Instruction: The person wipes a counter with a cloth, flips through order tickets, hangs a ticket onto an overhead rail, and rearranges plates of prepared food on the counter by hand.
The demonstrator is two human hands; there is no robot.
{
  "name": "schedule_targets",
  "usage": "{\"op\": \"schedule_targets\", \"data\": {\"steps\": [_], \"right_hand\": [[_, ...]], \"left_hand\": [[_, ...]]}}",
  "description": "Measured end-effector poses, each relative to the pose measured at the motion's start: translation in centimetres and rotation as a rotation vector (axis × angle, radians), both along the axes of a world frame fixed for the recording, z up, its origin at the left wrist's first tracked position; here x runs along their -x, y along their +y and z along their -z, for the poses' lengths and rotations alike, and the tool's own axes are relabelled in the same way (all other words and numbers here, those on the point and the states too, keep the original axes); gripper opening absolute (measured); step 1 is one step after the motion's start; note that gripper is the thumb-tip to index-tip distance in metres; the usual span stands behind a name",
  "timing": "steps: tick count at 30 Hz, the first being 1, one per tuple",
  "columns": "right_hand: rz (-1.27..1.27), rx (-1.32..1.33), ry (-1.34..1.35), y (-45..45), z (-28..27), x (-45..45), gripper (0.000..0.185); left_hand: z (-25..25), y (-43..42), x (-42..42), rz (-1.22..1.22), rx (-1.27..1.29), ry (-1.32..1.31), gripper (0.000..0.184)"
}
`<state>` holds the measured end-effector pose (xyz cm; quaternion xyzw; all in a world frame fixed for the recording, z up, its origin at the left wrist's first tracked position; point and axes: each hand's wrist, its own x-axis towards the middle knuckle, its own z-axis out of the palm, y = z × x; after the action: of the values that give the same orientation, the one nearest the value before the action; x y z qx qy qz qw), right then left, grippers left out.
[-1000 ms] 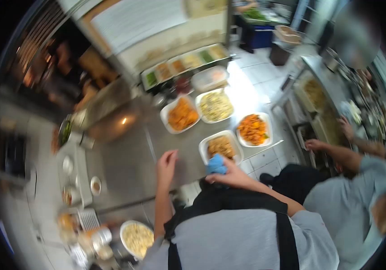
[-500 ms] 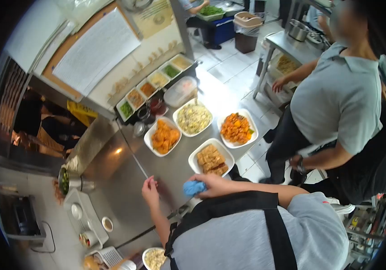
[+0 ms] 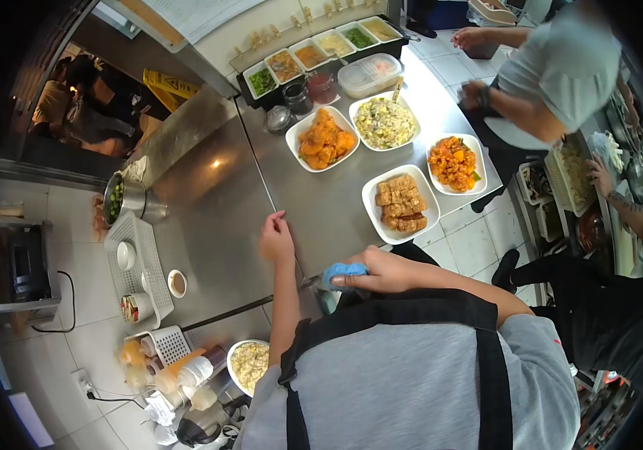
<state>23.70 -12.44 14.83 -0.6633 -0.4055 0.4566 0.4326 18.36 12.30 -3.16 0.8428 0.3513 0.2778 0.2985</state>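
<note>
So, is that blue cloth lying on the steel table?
No, the blue cloth is bunched up in the person's right hand.

Metal counter (image 3: pixel 201 217) – smooth and shiny, matt blue cloth (image 3: pixel 342 274), glossy white dish (image 3: pixel 369 204)

The right hand (image 3: pixel 385 271) is clutching a blue cloth (image 3: pixel 344 275) in its fingers near the edge of the steel surface (image 3: pixel 205 236). The left hand (image 3: pixel 276 240) is reaching over it, fingers curling. A white dish (image 3: pixel 372 202) is holding browned pieces; three more filled dishes (image 3: pixel 293 142) are standing near.
</note>
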Motion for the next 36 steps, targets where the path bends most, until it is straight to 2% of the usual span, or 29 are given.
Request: {"op": "schedule_targets", "data": {"steps": [5, 8, 11, 17, 19, 27, 36], "right_hand": [[0.192, -0.169, 0.249, 0.7, -0.3, 0.8, 0.035], [0.169, -0.154, 0.019, 0.9, 1.5, 0.7, 0.033], [0.130, -0.177, -0.088, 0.8, 1.1, 0.6, 0.035], [0.041, -0.063, -0.137, 0.9, 0.5, 0.5, 0.033], [0.051, -0.105, -0.142, 0.8, 1.1, 0.6, 0.034], [0.082, -0.122, -0.154, 0.8, 1.9, 0.7, 0.034], [0.043, -0.046, -0.112, 0.5, 1.3, 0.6, 0.032]], "left_hand": [[0.1, 0.4, 0.1, 0.017, -0.001, 0.014, 0.014], [0.2, 0.4, 0.2, 0.020, -0.018, 0.017, 0.014], [0.2, 0.4, 0.2, 0.032, -0.062, -0.004, 0.014], [-0.7, -0.5, 0.4, 0.032, -0.026, -0.023, 0.014], [-0.6, -0.4, 0.5, 0.029, -0.009, 0.028, 0.014], [-0.9, -0.5, 0.4, 0.064, -0.002, -0.037, 0.014], [-1.0, -0.7, 0.3, 0.040, -0.014, -0.014, 0.013]]}}
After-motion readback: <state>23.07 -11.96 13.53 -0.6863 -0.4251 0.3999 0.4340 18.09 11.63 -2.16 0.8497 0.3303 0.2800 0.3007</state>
